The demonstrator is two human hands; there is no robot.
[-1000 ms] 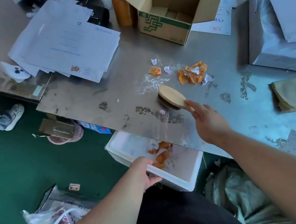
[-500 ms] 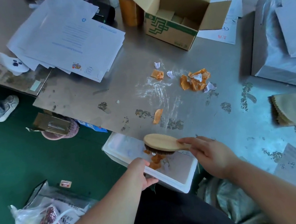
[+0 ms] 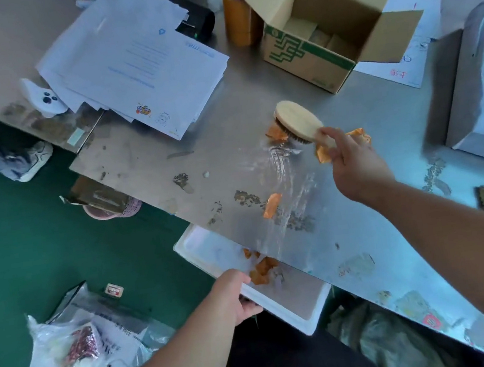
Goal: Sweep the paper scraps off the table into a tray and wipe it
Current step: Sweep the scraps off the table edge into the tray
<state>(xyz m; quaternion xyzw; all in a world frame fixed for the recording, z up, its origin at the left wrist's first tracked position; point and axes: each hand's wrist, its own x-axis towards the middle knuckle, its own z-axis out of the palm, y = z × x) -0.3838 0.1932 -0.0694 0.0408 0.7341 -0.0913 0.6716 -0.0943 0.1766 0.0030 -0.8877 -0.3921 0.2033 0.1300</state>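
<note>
Head view: worn steel table (image 3: 229, 142) with chalky streaks, centre frame.
Brush: oval wooden-backed brush (image 3: 298, 120), dark bristles down; long axis upper left to lower right.
Right hand (image 3: 352, 162): fingers closed round the brush handle.
Scraps: crumpled orange paper scraps (image 3: 276, 133) touching the bristles; one flat orange strip (image 3: 272, 205) near the table's front edge.
Tray: white rectangular foam tray (image 3: 292, 315) tucked under that edge, orange pieces inside.
Left hand (image 3: 234, 295): clasping the tray's near rim.
Open room: bare metal between brush and edge.
</note>
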